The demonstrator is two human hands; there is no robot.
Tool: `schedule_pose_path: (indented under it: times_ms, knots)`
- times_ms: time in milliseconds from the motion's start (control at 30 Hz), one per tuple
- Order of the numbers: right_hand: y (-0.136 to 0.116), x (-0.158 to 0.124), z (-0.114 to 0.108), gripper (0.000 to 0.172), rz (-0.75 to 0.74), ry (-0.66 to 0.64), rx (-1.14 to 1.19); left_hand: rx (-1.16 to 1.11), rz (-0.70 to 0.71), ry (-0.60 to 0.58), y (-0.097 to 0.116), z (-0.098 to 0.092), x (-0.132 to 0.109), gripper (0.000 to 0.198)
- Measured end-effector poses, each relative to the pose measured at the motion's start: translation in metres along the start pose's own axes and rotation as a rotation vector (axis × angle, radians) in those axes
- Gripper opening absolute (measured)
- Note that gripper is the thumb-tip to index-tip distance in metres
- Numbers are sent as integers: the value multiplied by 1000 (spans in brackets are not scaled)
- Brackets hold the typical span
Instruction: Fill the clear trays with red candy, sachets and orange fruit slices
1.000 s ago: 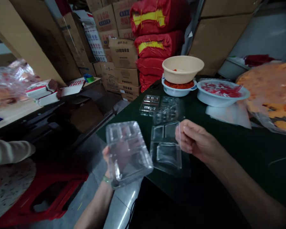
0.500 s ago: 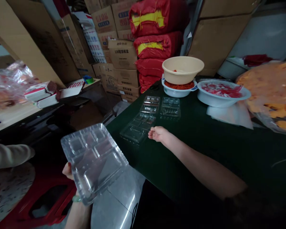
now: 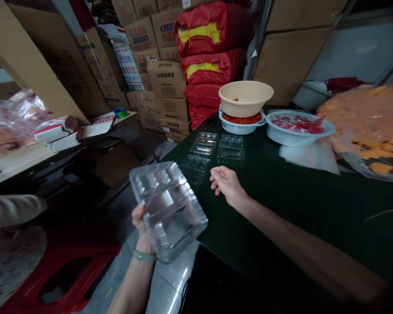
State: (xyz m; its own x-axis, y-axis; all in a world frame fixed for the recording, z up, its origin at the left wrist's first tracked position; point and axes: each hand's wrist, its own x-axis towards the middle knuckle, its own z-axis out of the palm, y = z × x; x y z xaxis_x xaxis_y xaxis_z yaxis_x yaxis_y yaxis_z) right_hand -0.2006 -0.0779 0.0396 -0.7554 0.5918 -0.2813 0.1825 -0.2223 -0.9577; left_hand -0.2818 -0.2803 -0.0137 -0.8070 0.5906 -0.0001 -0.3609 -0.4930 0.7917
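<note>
My left hand [image 3: 140, 220], with a green bangle at its wrist, grips a stack of clear plastic compartment trays [image 3: 170, 211] by the left edge. The stack is tilted in front of me, beside the table's edge, and slightly blurred. Just right of it, over the dark green table [image 3: 265, 209], hovers my right hand [image 3: 227, 185]. Its fingers are loosely bent and apart, with nothing visible in them. Beyond the hands, single clear trays lie on the table: one at the back left [image 3: 205, 144], another at the back right [image 3: 232, 147], and a nearer one [image 3: 196, 168] partly hidden by the stack.
A cream basin [image 3: 245, 98] sits on a white basin [image 3: 242, 126] of red food. Beside it are a basin of red packets [image 3: 298, 126] and a large bag of orange-yellow pieces [image 3: 373, 131]. Cartons [image 3: 167, 78] and red bundles [image 3: 212, 30] stand behind; a red stool [image 3: 68, 270] is at left.
My left hand has carried the tray stack to the right, towards the table. My right hand has drawn back slightly from the nearer tray, its fingers loosening.
</note>
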Motion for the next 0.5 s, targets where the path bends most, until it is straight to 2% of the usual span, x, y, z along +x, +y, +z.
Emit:
schedule_pose_path:
  times_ms: [67, 133, 167, 233, 300, 367, 433, 500]
  knots:
    - [-11, -33, 4, 15, -215, -267, -88, -100, -98, -37, -12, 29, 1, 34]
    - [-18, -57, 8, 24, -322, -484, -219, -139, -190, -120, -22, 58, 1, 26]
    - [-19, -63, 9, 29, -334, -526, -276, -153, -227, -153, -26, 70, 1, 25]
    - [-19, -65, 9, 36, -307, -517, -340, -165, -281, -195, -33, 87, 1, 25]
    - [-17, -59, 4, 36, -207, -540, -337, -151, -330, -243, -38, 94, 1, 27]
    - [-15, -52, -2, 33, -109, -613, -282, -109, -367, -339, -40, 94, 1, 35]
    - [-13, -46, -9, 31, -63, -685, -218, -74, -368, -447, -42, 91, 2, 43]
    - [-13, -43, -14, 30, -37, -732, -175, -67, -347, -503, -44, 88, 4, 49]
